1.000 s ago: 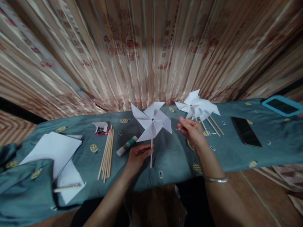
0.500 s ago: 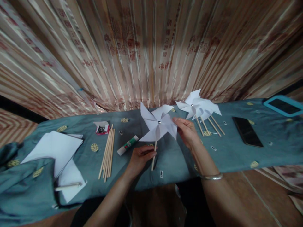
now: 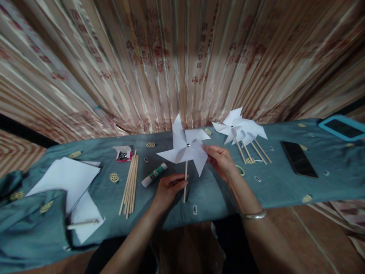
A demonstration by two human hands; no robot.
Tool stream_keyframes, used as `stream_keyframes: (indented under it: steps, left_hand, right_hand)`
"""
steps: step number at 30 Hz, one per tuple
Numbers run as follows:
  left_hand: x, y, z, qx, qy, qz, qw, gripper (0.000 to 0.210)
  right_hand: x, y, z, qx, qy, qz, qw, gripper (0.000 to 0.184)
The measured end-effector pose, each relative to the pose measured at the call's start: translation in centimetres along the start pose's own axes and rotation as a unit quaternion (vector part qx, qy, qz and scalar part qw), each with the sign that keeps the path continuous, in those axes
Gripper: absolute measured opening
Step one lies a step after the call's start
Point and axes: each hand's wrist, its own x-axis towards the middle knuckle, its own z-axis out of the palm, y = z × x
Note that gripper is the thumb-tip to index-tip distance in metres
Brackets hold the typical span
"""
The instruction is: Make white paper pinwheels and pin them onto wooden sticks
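Observation:
A white paper pinwheel (image 3: 182, 150) with a silver pin at its centre stands over the middle of the table, its wooden stick (image 3: 186, 171) nearly upright. My left hand (image 3: 169, 190) pinches that stick between thumb and fingers below the blades. At the right side of the wheel, the thumb and fingers of my right hand (image 3: 221, 160) are closed at the edge of a blade; the fingertips are partly hidden by the paper. Left of my left hand lies a glue stick (image 3: 154, 175) with a green label. Several finished pinwheels (image 3: 242, 127) lie together beyond my right hand.
Several wooden sticks (image 3: 130, 186) lie beside a small open box of pins (image 3: 124, 154). White paper sheets (image 3: 68, 175) are stacked at left. A roll of tape (image 3: 242, 170) sits by my right wrist. A black phone (image 3: 299, 159) and a blue-framed tablet (image 3: 342, 127) lie at right.
The pinwheel's blades have turned clockwise and its stick is more upright. My right hand has shifted slightly left and down, uncovering more of the tape roll. My left hand stays on the stick.

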Motion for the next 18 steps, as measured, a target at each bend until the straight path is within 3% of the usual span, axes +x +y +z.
stream_keyframes:
  steps: [18]
  left_hand:
    - [0.19,-0.41,-0.14,0.000,0.001,0.011,1.000,0.028]
  right_hand:
    - [-0.30,0.50,0.77,0.007,-0.007,0.052,0.999,0.037]
